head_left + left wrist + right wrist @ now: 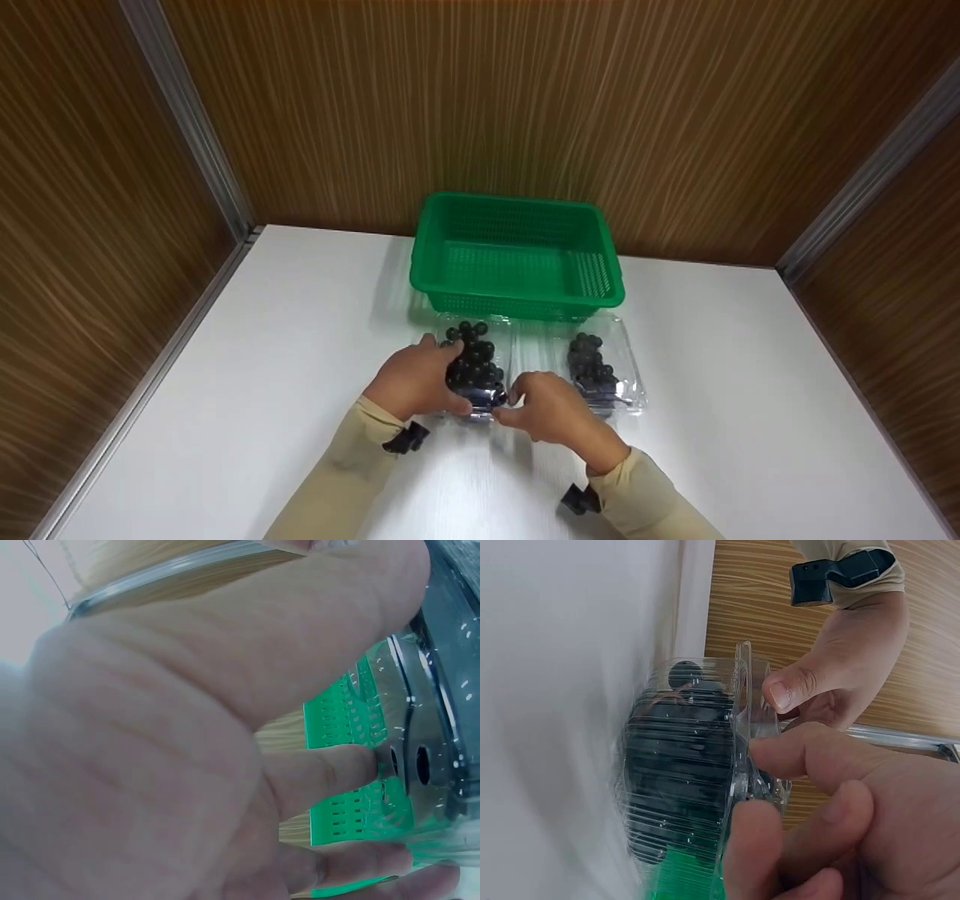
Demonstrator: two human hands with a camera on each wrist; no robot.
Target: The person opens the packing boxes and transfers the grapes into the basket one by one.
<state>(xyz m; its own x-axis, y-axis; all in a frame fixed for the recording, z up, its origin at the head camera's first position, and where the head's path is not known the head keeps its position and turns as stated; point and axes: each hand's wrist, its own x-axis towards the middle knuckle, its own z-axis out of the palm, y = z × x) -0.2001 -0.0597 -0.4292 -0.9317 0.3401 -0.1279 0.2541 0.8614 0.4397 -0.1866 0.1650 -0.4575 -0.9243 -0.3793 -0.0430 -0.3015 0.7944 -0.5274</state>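
Observation:
A clear plastic clamshell box (502,337) holding dark grapes (472,360) sits on the table, its lid over the fruit. At its left side is my left hand (416,379), thumb at the front edge and fingers extended along the side. In the left wrist view, those fingers (330,772) touch the plastic. My right hand (551,405) pinches the box's front right corner between thumb and index finger. The right wrist view shows the thumb and index finger (757,840) against the rim, the other fingers curled. A second clamshell box (628,367) with dark grapes lies to the right.
A green plastic basket (517,296) stands directly behind the two boxes, against the wood-grain back wall (480,97). White table surface (750,420) extends to both sides, bounded by wood-grain side panels with metal edging (187,112).

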